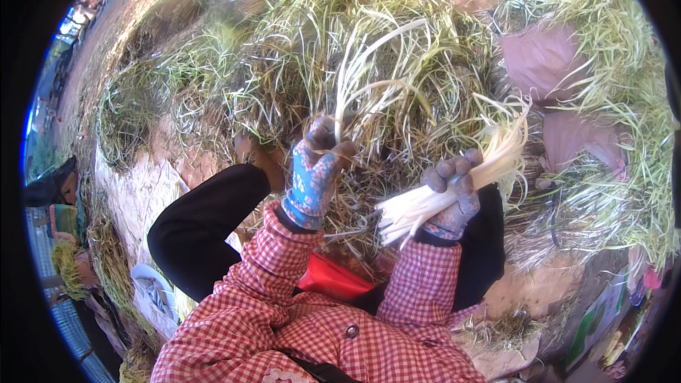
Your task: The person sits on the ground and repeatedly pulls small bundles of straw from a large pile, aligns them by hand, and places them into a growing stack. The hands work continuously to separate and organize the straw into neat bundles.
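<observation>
My left hand point(318, 170), in a blue flowered glove with dirty fingers, is closed on a few pale stalks point(342, 96). Their long, thin leaves, which look like those of garlic chives, rise from the grip and arch to the right. A thick bundle of white stalks point(502, 152) lies slanted in my right hand point(454, 191), gloved too, with fingers wrapped round it. The bundle's even white ends point(404, 213) point toward my left hand; its leafy ends point up and right. Both hands are apart, raised in front of my body.
A large heap of loose green leaves point(284, 64) spreads ahead of me. More leafy stalks point(596, 21) lie at the right beside brownish-pink cloth point(543, 60). My bent knee point(206, 227) is below left, with something red point(333, 276) between my legs. A pale sheet point(138, 198) lies at left.
</observation>
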Action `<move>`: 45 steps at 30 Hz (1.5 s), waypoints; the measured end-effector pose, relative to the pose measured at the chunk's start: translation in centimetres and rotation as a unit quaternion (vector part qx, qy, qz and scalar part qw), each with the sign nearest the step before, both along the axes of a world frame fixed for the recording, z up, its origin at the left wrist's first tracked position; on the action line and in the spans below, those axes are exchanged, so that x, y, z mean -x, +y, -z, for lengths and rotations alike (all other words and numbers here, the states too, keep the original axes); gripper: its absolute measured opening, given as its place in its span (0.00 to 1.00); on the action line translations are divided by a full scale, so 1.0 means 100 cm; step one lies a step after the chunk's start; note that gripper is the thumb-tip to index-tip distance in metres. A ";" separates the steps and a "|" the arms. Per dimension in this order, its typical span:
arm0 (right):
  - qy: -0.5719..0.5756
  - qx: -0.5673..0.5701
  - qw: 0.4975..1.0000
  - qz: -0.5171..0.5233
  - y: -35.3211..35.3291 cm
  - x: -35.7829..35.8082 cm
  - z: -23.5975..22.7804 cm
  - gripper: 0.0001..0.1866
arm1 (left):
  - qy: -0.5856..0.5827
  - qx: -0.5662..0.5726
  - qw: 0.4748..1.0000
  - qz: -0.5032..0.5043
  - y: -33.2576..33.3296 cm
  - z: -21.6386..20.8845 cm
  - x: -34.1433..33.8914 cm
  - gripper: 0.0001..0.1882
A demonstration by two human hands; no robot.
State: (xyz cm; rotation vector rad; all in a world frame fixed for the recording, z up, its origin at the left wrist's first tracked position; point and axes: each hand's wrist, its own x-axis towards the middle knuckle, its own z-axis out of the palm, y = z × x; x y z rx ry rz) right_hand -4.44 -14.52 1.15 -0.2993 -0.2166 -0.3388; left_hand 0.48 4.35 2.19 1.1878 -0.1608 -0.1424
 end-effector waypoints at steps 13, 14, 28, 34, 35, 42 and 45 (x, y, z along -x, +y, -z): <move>0.147 -0.003 0.986 0.081 -0.009 0.007 -0.004 0.22 | 0.020 -0.335 0.941 -0.036 -0.008 0.019 -0.011 0.17; 0.144 -0.010 0.986 0.087 -0.010 0.007 -0.004 0.22 | -0.042 -0.418 0.906 -0.049 -0.001 0.023 -0.014 0.19; 0.244 0.087 0.966 0.005 0.008 -0.011 0.006 0.19 | -0.084 -0.390 0.917 -0.028 -0.024 0.023 -0.012 0.04; 0.315 0.469 0.813 0.142 0.016 -0.018 0.031 0.17 | -0.206 -0.469 0.858 0.046 -0.054 0.019 -0.006 0.08; 0.307 0.502 0.786 0.191 0.016 -0.020 0.032 0.19 | -0.202 -0.474 0.855 0.055 -0.055 0.025 -0.006 0.08; 0.349 0.155 0.896 0.226 -0.009 -0.017 0.005 0.15 | -0.154 -0.590 0.792 -0.008 0.034 0.123 -0.036 0.05; 0.417 0.080 0.870 0.250 -0.020 -0.009 -0.004 0.12 | 0.220 -0.196 0.951 -0.088 0.110 0.151 -0.082 0.03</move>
